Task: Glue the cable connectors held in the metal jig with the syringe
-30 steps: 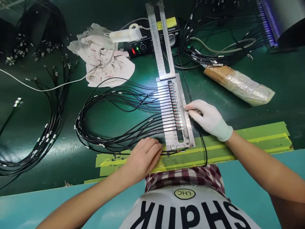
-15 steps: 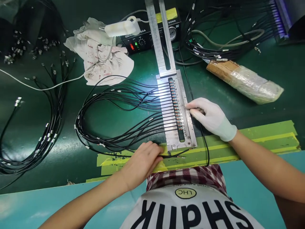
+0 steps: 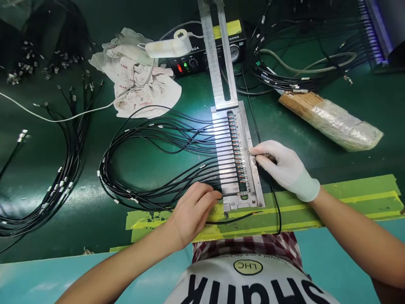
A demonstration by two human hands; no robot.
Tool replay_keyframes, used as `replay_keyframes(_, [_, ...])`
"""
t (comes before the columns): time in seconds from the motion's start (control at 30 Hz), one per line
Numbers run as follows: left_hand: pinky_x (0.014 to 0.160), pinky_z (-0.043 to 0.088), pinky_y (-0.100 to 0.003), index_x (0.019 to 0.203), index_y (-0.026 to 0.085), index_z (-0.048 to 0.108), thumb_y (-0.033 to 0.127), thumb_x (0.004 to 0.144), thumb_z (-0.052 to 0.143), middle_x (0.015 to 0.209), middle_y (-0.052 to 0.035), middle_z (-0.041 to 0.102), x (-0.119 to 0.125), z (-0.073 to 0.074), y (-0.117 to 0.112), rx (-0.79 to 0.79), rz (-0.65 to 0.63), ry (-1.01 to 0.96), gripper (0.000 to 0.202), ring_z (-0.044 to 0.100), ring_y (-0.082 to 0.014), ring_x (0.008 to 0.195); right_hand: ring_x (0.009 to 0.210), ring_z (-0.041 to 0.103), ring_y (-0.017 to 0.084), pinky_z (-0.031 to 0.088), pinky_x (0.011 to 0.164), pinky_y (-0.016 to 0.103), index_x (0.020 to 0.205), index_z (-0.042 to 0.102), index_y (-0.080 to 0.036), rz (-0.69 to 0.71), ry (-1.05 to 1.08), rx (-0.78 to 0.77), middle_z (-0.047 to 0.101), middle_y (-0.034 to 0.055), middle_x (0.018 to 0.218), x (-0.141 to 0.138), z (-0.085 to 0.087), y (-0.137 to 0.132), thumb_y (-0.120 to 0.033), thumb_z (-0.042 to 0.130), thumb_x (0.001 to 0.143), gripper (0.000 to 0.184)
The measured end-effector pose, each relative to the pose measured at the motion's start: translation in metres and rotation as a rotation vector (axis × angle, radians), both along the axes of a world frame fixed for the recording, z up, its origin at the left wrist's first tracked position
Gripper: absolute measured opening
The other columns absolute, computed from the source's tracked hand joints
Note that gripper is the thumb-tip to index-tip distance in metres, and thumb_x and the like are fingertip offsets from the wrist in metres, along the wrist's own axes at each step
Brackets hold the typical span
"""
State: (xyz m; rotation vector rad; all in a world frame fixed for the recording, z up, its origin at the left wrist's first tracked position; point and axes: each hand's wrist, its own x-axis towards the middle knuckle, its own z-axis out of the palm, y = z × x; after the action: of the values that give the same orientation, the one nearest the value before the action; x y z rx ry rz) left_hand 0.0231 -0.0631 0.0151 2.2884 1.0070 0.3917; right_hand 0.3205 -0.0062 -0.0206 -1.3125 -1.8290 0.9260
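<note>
A metal comb jig [image 3: 255, 181] lies on the green mat with several black cables [image 3: 152, 169] laid across its slots from the left. My bare left hand [image 3: 193, 211] rests flat on the cables at the jig's lower left corner, fingers stretched toward it. One loose black wire [image 3: 240, 217] runs out from under that hand, below the jig. My gloved right hand [image 3: 284, 166] sits on the jig's right rail, its fingers pinched round a thin dark tool [image 3: 263, 158]. A black cord [image 3: 278, 211] trails from it toward my body.
A control box with lit lamps [image 3: 196, 63], a white rag [image 3: 142, 84] and a small white lamp [image 3: 167, 46] lie behind the jig. A plastic-wrapped package [image 3: 332, 118] lies at right, cable bundles [image 3: 63, 177] at left. Yellow-green tape [image 3: 348, 198] marks the mat's near edge.
My left hand has slid up from the loose wire on the tape to the cables at the jig's lower left corner. My right hand stays on the right rail.
</note>
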Motion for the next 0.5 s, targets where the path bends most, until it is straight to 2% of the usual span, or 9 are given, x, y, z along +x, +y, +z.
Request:
replay_keyframes(0.17, [0.077, 0.047, -0.031, 0.133, 0.013, 0.052, -0.002, 0.091, 0.046, 0.102, -0.0105, 0.054, 0.005, -0.018, 0.006, 0.216, -0.088, 0.091, 0.044, 0.051, -0.0192, 0.09, 0.106, 0.065, 0.021, 0.055, 0.091, 0.039, 0.112, 0.068, -0.028, -0.003, 0.004, -0.017, 0.069, 0.0027, 0.114, 0.0, 0.001, 0.0, -0.025, 0.057, 0.097, 0.019])
replay_keyframes(0.5, [0.074, 0.049, -0.031, 0.135, 0.013, 0.05, 0.001, 0.093, 0.046, 0.103, -0.0109, 0.054, 0.006, -0.022, 0.011, 0.228, -0.104, 0.071, 0.044, 0.052, -0.0186, 0.09, 0.107, 0.066, 0.022, 0.055, 0.093, 0.04, 0.111, 0.068, -0.029, -0.002, 0.0, -0.025, 0.07, 0.0022, 0.114, 0.001, 0.002, 0.002, -0.025, 0.056, 0.097, 0.019])
